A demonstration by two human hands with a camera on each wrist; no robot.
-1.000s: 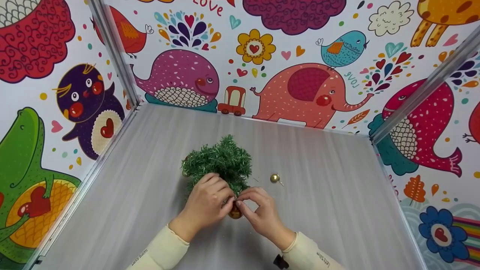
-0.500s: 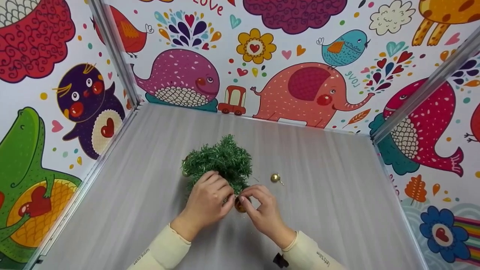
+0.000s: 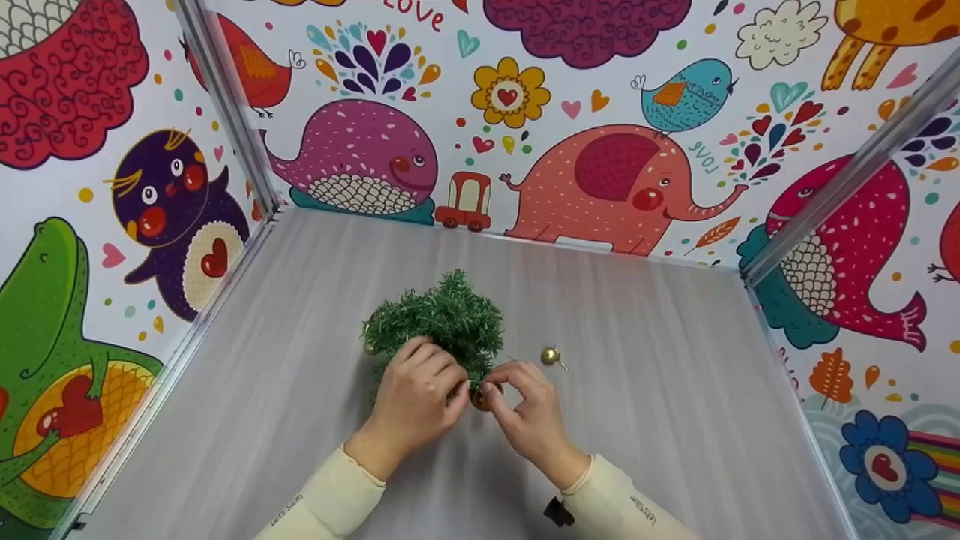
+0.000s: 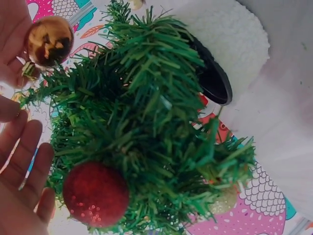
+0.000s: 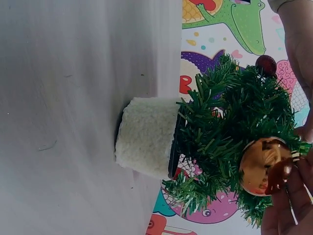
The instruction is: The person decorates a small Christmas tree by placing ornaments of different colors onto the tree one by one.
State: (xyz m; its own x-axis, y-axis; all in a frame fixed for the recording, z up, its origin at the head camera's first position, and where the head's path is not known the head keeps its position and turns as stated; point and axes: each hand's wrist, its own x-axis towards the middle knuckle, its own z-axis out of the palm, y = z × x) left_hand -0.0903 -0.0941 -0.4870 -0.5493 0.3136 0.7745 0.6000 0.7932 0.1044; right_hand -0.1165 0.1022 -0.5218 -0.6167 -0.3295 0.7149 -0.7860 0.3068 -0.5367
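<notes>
A small artificial Christmas tree (image 3: 450, 311) stands upright between the hands, its white fuzzy pot (image 5: 149, 137) visible in the right wrist view. The left hand (image 3: 420, 390) pinches the tip of a branch on the tree's near side. Just right of it, the right hand (image 3: 529, 401) holds a shiny gold bauble (image 5: 264, 166) by its top, against the branch tip. Fingers partly cover the bauble's cap and loop, so whether the loop is round the branch cannot be told. A red bauble (image 4: 95, 193) and a paler gold one (image 4: 222, 201) hang elsewhere on the tree.
Another gold bauble (image 3: 550, 355) lies on the grey table (image 3: 660, 420), right of the tree. Printed cartoon walls with metal corner posts (image 3: 232, 112) enclose the table at the back and sides. Tiny green bits (image 5: 48, 147) are scattered on the surface.
The gold bauble and right hand have moved slightly up and right, toward the tree. The left hand keeps nearly the same place at the branch.
</notes>
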